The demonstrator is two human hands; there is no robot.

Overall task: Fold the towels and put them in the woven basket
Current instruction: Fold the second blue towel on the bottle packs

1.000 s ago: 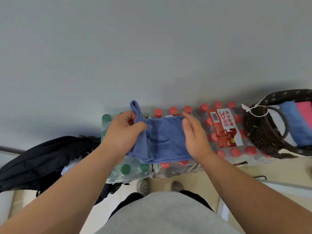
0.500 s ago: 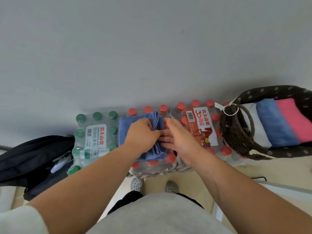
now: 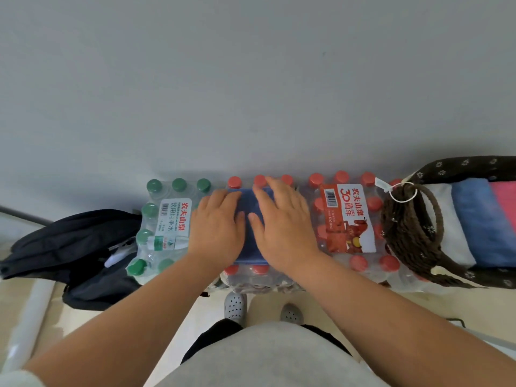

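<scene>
Both hands have gone from pinching and turning the blue towel [image 3: 251, 219] to lying flat on it, and the towel is now a smaller folded block.

Head view: the left hand [image 3: 216, 229] and right hand [image 3: 282, 227] rest side by side, palms down and fingers spread, pressing the towel rather than gripping it. The towel sits on a pack of red-capped bottles [image 3: 346, 219]. Left of that pack stands a pack of green-capped bottles [image 3: 164, 222], and further left lies a black bag [image 3: 69, 247]. Right of the red-capped pack sits the woven basket [image 3: 410, 233], touching it, with white, blue and pink folded towels [image 3: 474, 224] lined up inside.
</scene>
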